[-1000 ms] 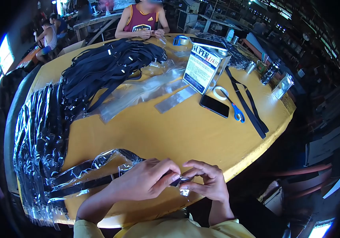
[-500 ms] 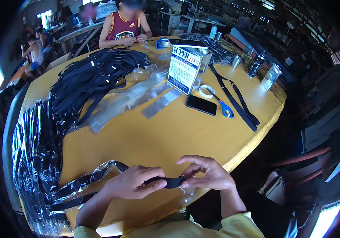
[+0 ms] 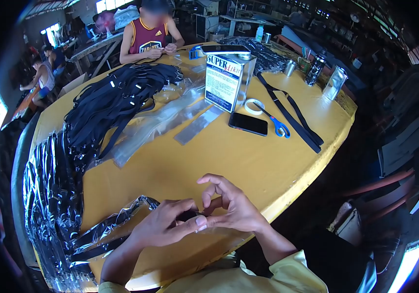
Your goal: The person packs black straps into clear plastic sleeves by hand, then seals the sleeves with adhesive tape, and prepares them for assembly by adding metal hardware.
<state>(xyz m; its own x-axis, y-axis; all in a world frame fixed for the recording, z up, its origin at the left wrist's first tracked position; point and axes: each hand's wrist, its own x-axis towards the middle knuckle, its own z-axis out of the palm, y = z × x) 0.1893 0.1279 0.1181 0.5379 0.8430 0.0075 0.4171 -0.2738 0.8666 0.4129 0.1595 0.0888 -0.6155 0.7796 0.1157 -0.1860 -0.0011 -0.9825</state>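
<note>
My left hand is closed around a black strap, which shows as a dark band between thumb and fingers. My right hand meets it at the left thumb tip, pinching the strap's end with thumb and a bent finger while its index finger is raised. The exact grip point is mostly covered by the fingers. Behind my left wrist, a black strap in a clear plastic sleeve loops over the table toward a stack of plastic-sleeved black straps at the left edge.
On the yellow table lie a heap of loose black straps, clear plastic sleeves, a contact cement can, a phone, tape, blue-handled scissors and another strap. A person works opposite.
My right hand has moved left and up against my left thumb, and the strap length between the hands has shortened. The view has shifted slightly.
</note>
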